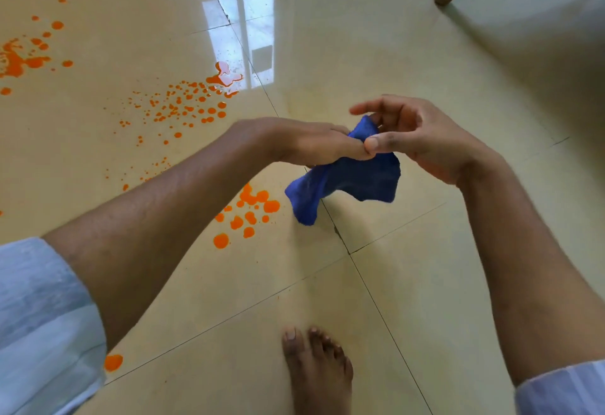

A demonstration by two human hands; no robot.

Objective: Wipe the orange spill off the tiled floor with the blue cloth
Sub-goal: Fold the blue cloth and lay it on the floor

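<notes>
- The cloth (350,182) is not on the floor. It hangs in the air between the two hands, bunched, with one corner drooping down toward the tiles.
- The left hand (314,142) pinches the cloth with thumb and fingers at its upper edge. The right hand (422,139) holds the same upper part with its thumb pressed on it, while the other fingers are loosely spread. I think the cloth is being folded or arranged for wiping.
- If the cloth goes down as a small crumpled ball, only little of it will touch the floor (425,250), and it may push the liquid along and not soak it.
- The spill (248,211) is not one pool. The nearest drops lie just beside the hanging corner, more drops spread far to the left and up, and one lone drop (113,362) sits near the left sleeve (42,326). A quick wipe of the near group would leave the others, so the task could seem done when it is not.
- The puddle (226,78) at the bright window reflection is hard to see in the glare and may be missed.
- The cloth is small for so much liquid. Once it is wet, I expect it to smear orange on clean tiles.
- A bare foot (317,368) stands near the drops. The floor is glossy, so a step to the left could land in the liquid, slip, or carry orange marks around.
- The tile joints may keep some colour after wiping.
</notes>
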